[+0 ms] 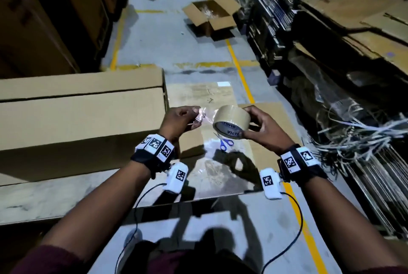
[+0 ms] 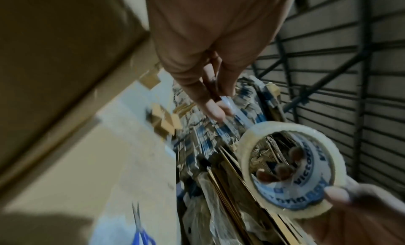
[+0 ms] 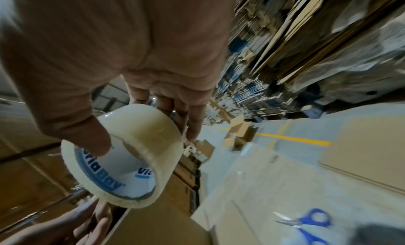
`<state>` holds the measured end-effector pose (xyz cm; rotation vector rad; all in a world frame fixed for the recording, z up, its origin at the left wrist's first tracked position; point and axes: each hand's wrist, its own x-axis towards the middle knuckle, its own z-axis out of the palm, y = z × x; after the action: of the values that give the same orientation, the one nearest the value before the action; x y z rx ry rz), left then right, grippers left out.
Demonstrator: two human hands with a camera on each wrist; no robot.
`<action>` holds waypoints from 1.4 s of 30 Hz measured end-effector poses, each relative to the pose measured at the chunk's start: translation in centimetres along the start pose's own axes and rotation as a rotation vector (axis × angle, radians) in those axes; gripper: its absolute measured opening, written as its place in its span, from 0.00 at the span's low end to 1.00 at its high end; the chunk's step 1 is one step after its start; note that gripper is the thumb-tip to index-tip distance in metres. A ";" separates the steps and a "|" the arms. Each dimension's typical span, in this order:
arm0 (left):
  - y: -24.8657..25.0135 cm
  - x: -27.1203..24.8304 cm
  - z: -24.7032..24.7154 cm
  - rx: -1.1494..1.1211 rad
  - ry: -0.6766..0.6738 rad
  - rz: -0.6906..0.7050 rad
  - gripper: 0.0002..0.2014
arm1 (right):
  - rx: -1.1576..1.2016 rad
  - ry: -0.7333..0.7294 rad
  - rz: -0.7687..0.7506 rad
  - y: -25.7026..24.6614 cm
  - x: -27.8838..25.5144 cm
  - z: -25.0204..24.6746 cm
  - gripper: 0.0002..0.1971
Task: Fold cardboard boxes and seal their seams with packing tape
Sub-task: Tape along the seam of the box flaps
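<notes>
1. long cardboard box (image 1: 81, 119) lies on its side on the floor to the person's left, flaps folded shut. its centre seam shows as a dark line with no tape visible on it. likely the next thing to seal.
2. flat cardboard sheet (image 1: 268, 148) lies under the hands with clear plastic film (image 1: 212, 163) over part of it.
3. open box (image 1: 209, 17) sits well apart up the aisle, flaps splayed, not in play.
4. tape roll (image 1: 231, 122) is in the air above the sheet, just right of the long box's end. right hand (image 1: 263, 129) grips it, thumb on the core rim, fingers wrapped round the far side.
5. left hand (image 1: 180, 122) pinches the free tape end (image 1: 202, 114) between thumb and fingertips. a short strip runs from there to the roll.
6. scissors (image 1: 227, 143), blue handles, lie on the film directly below the roll.
7. risks, judged from here:
   - the strip is clear, looks crumpled at the pinch, and could fold onto itself and stick, from slack while pulling.
   - it could drop onto the film or sheet below and bond there, since both lie right under it.
   - a skewed pull could split the tape or lay it off the seam.
   - the pinch is small, so a hard tug could slip the end back onto the roll.
</notes>
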<state>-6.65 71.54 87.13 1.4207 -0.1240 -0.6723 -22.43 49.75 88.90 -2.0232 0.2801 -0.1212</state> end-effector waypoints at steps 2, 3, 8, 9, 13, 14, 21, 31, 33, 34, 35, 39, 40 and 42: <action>2.7 -0.7 -2.7 0.044 0.067 0.072 0.07 | 0.012 -0.041 -0.079 -3.0 1.9 1.5 0.23; 3.9 -1.1 -4.2 0.043 0.111 0.093 0.06 | 0.013 -0.058 -0.114 -4.4 2.9 2.6 0.23; 10.1 -3.1 -14.4 -0.039 0.252 0.077 0.05 | -0.007 -0.174 -0.263 -11.7 9.6 11.2 0.24; 11.1 -3.3 -17.1 -0.032 0.257 0.073 0.05 | -0.013 -0.189 -0.288 -13.2 11.2 13.3 0.23; 13.8 -3.4 -28.4 -0.012 0.288 0.071 0.08 | -0.019 -0.257 -0.350 -19.5 17.5 22.8 0.20; 14.0 -3.4 -31.2 -0.005 0.309 0.068 0.09 | -0.025 -0.288 -0.360 -21.1 19.0 25.3 0.20; 13.6 -4.0 -51.3 0.195 0.500 0.159 0.07 | -0.063 -0.459 -0.410 -29.1 26.1 41.3 0.20; 8.2 -1.5 -59.4 0.087 0.467 -0.031 0.07 | -0.307 -0.498 -0.411 -30.5 28.7 48.7 0.24; 7.2 -1.2 -59.4 0.026 0.443 -0.062 0.09 | -0.321 -0.507 -0.409 -30.5 29.1 48.8 0.24; 6.8 -1.1 -59.3 -0.018 0.427 -0.076 0.10 | -0.325 -0.512 -0.401 -30.4 29.2 48.8 0.24; 6.4 -1.0 -59.0 -0.068 0.414 -0.085 0.10 | -0.324 -0.521 -0.392 -30.4 29.4 48.7 0.24; 5.6 -0.9 -58.3 -0.159 0.413 -0.119 0.14 | -0.293 -0.559 -0.374 -30.2 29.3 48.4 0.24; 5.6 -0.9 -58.3 -0.178 0.405 -0.137 0.16 | -0.286 -0.567 -0.369 -30.1 29.3 48.4 0.24; 5.5 -0.9 -58.4 -0.144 0.397 -0.181 0.17 | -0.268 -0.585 -0.360 -30.1 29.3 48.3 0.25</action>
<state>21.79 122.64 82.24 1.4094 0.3613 -0.5221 20.29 97.26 92.79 -2.2536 -0.4596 0.2980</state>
